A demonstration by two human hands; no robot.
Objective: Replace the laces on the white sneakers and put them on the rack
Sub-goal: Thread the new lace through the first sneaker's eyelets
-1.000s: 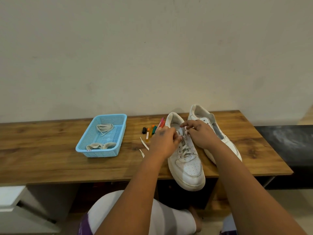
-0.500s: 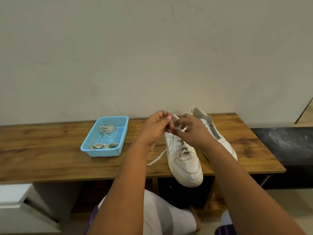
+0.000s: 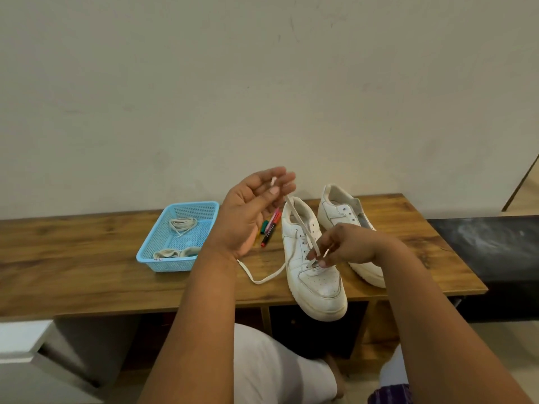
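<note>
Head view shows a long brown wooden bench top (image 3: 87, 258) that holds everything, so the person can sit and reach it all. At about 5 o'clock from the middle of the view stands the near white leather sneaker (image 3: 313, 275), toe pointing at the person and poking over the front edge, likely so the lace holes are easy to reach. The far white sneaker (image 3: 344, 217) sits just beside it at 3 o'clock, with no lace that I can see, waiting its turn. No rack shows. At 9 o'clock from the shoes is a light blue plastic basket (image 3: 157, 252) with bundled cream laces (image 3: 182, 224) in it, kept handy. The left hand (image 3: 250, 208) is raised, pinching one end of the flat white shoelace (image 3: 300, 221) and pulling it up tight. The right hand (image 3: 347, 246) pinches the same lace low, by the near shoe's bottom holes, I think to guide it. The loose end trails toward 8 o'clock. Some coloured marker pens (image 3: 269, 230) lie between basket and shoe.
</note>
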